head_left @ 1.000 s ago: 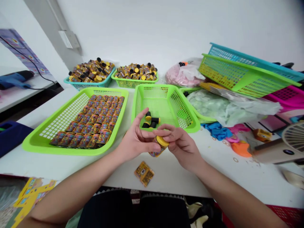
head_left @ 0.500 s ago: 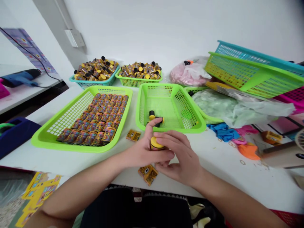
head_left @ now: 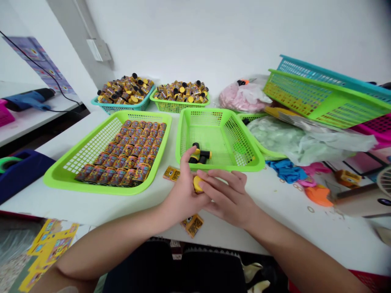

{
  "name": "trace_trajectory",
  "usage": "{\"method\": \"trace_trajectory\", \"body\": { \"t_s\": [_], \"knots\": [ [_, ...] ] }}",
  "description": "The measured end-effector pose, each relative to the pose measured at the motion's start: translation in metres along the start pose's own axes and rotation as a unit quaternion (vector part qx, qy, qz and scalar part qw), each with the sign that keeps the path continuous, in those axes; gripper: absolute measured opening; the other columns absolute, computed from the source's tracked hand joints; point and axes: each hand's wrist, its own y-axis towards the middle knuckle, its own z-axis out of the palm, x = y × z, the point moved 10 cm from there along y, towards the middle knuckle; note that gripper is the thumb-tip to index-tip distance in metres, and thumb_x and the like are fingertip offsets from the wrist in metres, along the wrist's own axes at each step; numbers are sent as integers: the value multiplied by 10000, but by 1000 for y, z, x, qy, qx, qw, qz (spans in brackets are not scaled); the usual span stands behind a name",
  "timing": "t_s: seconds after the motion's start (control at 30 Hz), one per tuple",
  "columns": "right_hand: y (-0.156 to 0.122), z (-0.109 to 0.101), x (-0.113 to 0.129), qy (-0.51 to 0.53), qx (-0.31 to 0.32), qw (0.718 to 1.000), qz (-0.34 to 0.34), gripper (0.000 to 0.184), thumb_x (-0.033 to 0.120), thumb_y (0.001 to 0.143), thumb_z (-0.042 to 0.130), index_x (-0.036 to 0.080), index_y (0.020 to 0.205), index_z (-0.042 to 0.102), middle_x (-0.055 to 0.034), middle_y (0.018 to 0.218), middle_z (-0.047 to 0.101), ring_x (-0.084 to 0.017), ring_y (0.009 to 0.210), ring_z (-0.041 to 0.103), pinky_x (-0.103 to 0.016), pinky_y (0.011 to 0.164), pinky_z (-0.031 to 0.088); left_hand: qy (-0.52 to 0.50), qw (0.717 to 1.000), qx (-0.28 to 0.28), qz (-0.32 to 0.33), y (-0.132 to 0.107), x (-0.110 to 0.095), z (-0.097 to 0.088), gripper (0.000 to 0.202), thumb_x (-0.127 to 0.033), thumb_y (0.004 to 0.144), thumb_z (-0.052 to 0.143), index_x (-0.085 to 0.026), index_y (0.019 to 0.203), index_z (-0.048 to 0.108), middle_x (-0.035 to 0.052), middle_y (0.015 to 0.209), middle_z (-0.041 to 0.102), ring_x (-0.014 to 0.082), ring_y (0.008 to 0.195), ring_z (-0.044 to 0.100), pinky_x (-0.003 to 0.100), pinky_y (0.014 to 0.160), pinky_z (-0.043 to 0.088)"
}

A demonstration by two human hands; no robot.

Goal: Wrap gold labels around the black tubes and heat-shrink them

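Both hands meet around a small yellow-capped container in front of the middle green basket. My left hand wraps it from the left, index finger sticking up. My right hand closes on it from the right, fingertips against the yellow cap. Its lower body is hidden by my fingers. Small patterned yellow packets lie near my hands: one packet beyond my left wrist, another packet under the hands by the table edge. Several black and yellow pieces lie in the near left corner of the green basket.
A green basket at left holds rows of labelled containers. Behind stand a blue basket and a green basket, heaped with similar containers. Stacked baskets, plastic bags and balloons crowd the right. A tape dispenser sits left.
The yellow cap has tilted and turned between my fingers. My right hand has shifted its fingers over it, and my left index finger has moved slightly left and up.
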Motion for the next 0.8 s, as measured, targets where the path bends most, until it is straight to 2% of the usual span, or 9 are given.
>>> {"method": "trace_trajectory", "body": {
  "t_s": [0.1, 0.2, 0.37, 0.43, 0.5, 0.57, 0.63, 0.73, 0.8],
  "knots": [
    [-3, 2, 1, 8, -5, 1000, -3, 448, 209, 897, 663, 259, 1328, 548, -49, 1237, 711, -220, 1194, 583, -369, 870, 442, 55, 997, -33, 36, -2, -8, -4, 902, -140, 806, 596, -209, 1494, 17, -46, 721, 515, 131, 573, 544, 254, 497, 487],
    [-11, -4, -1, -20, -42, 999, 7, 500, 223, 860, 709, 353, 1321, 566, 22, 1134, 749, -227, 1098, 615, -372, 838, 452, 36, 999, -13, 38, -1, -10, -2, 932, -186, 828, 601, -248, 1491, -51, -48, 716, 538, 157, 599, 569, 295, 539, 520],
    [-11, -13, 6, -65, -54, 996, -30, 328, 317, 892, 670, 370, 1215, 648, 48, 972, 773, -232, 967, 635, -382, 772, 485, -101, 984, 145, -15, 4, -8, 14, 1002, -172, 793, 656, -277, 1492, -54, -89, 674, 470, 96, 495, 475, 206, 448, 395],
    [-5, -17, 9, -36, -57, 997, -39, 259, 286, 917, 631, 336, 1169, 662, 37, 975, 771, -222, 963, 633, -378, 763, 482, -147, 959, 239, -33, 0, -12, 24, 1018, -136, 791, 662, -303, 1494, -55, -98, 685, 481, 79, 496, 478, 189, 473, 409],
    [-1, -21, 13, -12, -65, 997, -43, 223, 254, 925, 613, 280, 1141, 662, 12, 962, 768, -215, 962, 624, -384, 780, 470, -150, 943, 295, -26, -6, -20, 28, 1018, -138, 802, 677, -312, 1493, -49, -85, 729, 535, 84, 532, 526, 198, 518, 459],
    [2, -24, 14, 2, -86, 996, -24, 221, 285, 923, 623, 237, 1137, 648, -16, 935, 761, -223, 958, 610, -403, 811, 453, -80, 966, 244, -10, -7, -27, 16, 943, -180, 806, 715, -308, 1467, 55, -22, 871, 605, 111, 660, 614, 228, 604, 518],
    [6, -25, 10, 29, -101, 994, 2, 317, 318, 884, 684, 242, 1184, 617, -26, 956, 748, -229, 970, 608, -408, 835, 454, 38, 993, 109, 10, -11, -39, -12, 669, -243, 805, 749, -270, 1328, 333, 26, 990, 620, 139, 817, 653, 255, 719, 547],
    [21, -15, -9, 106, -81, 991, 34, 523, 408, 819, 748, 268, 1284, 553, -67, 1141, 700, -251, 1084, 609, -418, 902, 485, 181, 982, -37, 30, -34, -66, -58, 300, -304, 839, 731, -234, 1056, 536, 14, 955, 645, 136, 845, 657, 253, 774, 553],
    [35, 8, -44, 154, -6, 983, 104, 436, 440, 883, 656, 260, 1269, 566, -97, 1205, 667, -254, 1110, 621, -424, 922, 501, 257, 962, -87, 39, -47, -83, -93, 225, -329, 853, 714, -229, 1016, 595, 22, 976, 673, 139, 846, 666, 247, 763, 556]
  ]
}}
